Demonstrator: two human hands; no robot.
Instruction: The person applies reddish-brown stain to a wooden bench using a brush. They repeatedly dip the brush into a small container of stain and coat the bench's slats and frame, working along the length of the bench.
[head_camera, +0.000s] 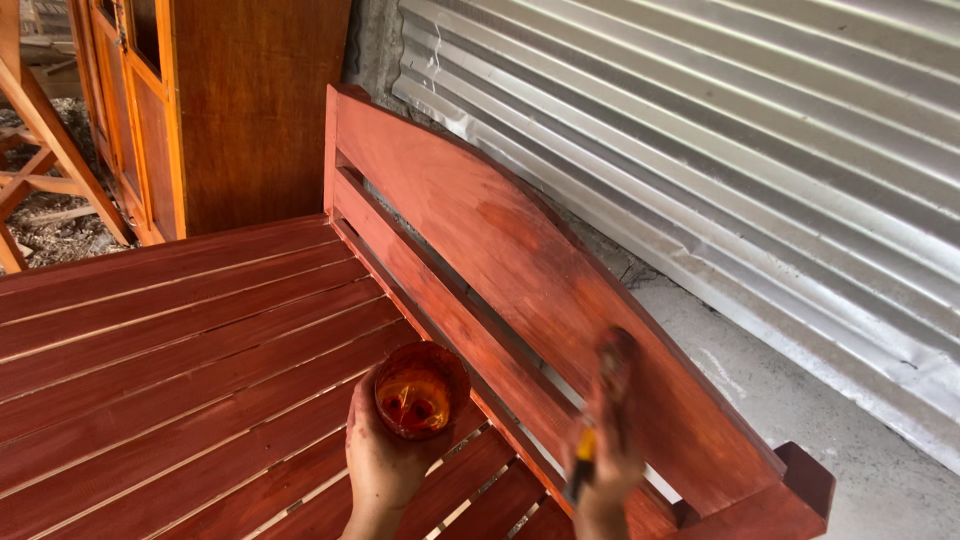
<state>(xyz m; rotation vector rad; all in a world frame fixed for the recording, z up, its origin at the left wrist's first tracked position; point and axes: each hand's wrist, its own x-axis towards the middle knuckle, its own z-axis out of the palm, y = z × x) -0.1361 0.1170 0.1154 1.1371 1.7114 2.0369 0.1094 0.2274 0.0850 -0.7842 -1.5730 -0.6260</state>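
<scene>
Here, left hand (385, 460) cupping stain cup (421, 389), right hand (603, 468) gripping seemingly a brush (605, 395).

Corrugated metal sheeting (720, 140) along the wall at right, above a grey concrete floor (800, 400). Tall wooden cabinet (230, 110) at upper left, varnished orange-brown. Slanted legs of a wooden frame (45, 130) at far left, over scattered wood shavings (60, 225).

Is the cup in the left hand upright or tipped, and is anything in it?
Roughly upright: the cup in the left hand shows its open mouth, reddish-orange liquid low inside.
</scene>
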